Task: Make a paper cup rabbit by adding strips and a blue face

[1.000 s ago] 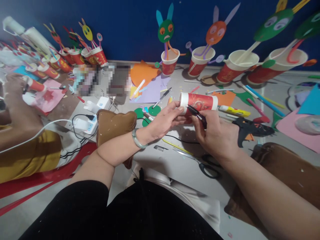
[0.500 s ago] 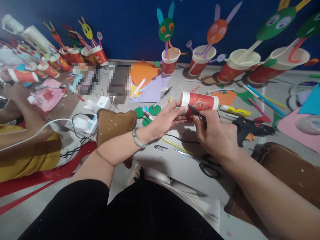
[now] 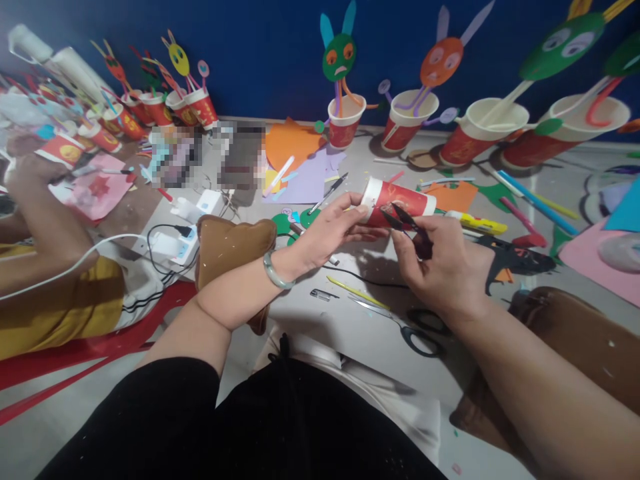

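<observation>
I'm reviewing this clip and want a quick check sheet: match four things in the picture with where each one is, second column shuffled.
Things
1) Red-and-white paper cup, tipped sideways
2) Black two-pronged hand tool
3) Pale green, smooth round bangle
4) Black-handled metal scissors

Places
A) around the left wrist
B) on the grey table, beside a thin yellow strip
C) in the right hand
D) in the left hand

Pairs: 1-D, 2-C, 3-A, 4-B

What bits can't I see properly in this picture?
All in the head view:
Inside of the tapered red-and-white paper cup: turned away from the camera.
Grip of the black two-pointed tool: hidden by the right hand.
Dark green oval paper face, far right: cut off by the picture's edge.
</observation>
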{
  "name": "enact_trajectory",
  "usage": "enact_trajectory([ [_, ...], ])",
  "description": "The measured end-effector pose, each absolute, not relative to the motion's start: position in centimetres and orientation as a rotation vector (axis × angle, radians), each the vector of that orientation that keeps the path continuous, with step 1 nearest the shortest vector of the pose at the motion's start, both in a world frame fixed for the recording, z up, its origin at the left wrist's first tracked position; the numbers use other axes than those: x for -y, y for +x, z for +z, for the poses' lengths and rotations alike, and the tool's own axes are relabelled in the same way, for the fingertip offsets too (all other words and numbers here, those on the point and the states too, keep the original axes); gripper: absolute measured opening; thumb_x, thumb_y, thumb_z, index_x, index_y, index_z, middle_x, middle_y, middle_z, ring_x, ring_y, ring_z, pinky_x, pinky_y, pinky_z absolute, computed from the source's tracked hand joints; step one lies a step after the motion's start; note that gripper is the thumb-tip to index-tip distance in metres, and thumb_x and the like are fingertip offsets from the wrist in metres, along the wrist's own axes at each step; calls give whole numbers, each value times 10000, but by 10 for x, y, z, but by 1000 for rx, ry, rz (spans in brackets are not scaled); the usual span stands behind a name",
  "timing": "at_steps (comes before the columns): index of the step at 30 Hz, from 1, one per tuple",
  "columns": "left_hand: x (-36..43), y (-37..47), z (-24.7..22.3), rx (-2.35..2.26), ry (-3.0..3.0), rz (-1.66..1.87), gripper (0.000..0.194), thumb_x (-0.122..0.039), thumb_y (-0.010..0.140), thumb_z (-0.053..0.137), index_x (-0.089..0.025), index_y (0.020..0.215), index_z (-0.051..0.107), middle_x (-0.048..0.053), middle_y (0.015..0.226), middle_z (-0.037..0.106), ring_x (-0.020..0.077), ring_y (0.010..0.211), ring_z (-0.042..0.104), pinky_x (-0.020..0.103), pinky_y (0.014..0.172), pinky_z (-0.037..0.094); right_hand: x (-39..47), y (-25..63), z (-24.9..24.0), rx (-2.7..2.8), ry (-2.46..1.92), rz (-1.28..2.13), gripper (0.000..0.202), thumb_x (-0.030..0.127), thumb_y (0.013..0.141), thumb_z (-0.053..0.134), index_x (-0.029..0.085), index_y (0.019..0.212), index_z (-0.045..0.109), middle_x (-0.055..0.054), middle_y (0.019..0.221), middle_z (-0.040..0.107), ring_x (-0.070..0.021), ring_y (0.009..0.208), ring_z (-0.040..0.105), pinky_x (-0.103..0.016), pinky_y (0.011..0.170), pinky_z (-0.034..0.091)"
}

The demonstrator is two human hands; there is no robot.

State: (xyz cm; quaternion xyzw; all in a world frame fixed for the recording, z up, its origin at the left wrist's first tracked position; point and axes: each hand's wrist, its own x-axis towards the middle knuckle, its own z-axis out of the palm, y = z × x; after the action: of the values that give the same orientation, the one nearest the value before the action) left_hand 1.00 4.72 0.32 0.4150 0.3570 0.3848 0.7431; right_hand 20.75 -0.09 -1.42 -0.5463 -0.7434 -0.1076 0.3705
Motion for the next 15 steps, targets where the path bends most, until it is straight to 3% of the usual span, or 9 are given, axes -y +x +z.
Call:
enact_trajectory([
  [3,-48,8,1,-784,1004,815,321,-481,963,707,-211,1083,581,56,981,804,241,1022,825,381,957,632,1,208,-13,1894,-1420,-256,439,550,1039,502,167,1118,701,-60,747,729,-193,599,666,-306,552,391],
  [7,-49,7,0,-756,1175,836,391,-538,966,706,-198,1121,591,37,989,789,145,857,800,278,848,622,2,206,-6,1830,-1309,-144,430,585,1052,495,192,1114,658,-50,808,744,-160,550,624,-296,540,448],
  [11,-50,7,-4,-764,1329,828,426,-582,970,687,-186,1115,623,53,1057,764,136,896,776,271,846,609,4,206,-6,1830,-1144,83,353,497,1070,526,201,1243,612,-130,1107,796,-208,815,754,-326,684,555],
  [13,-51,7,-8,-783,1355,816,448,-600,972,674,-183,1125,610,68,1078,757,149,918,773,292,861,610,5,209,-11,1836,-1099,201,349,510,1079,512,215,1248,593,-99,1025,792,-210,812,760,-338,700,562],
  [15,-52,7,-10,-788,1351,815,465,-609,971,669,-183,1139,586,75,1079,756,158,913,778,306,853,611,5,212,-18,1787,-1085,316,389,566,1067,519,224,1242,578,-18,819,726,-173,625,683,-326,627,526],
])
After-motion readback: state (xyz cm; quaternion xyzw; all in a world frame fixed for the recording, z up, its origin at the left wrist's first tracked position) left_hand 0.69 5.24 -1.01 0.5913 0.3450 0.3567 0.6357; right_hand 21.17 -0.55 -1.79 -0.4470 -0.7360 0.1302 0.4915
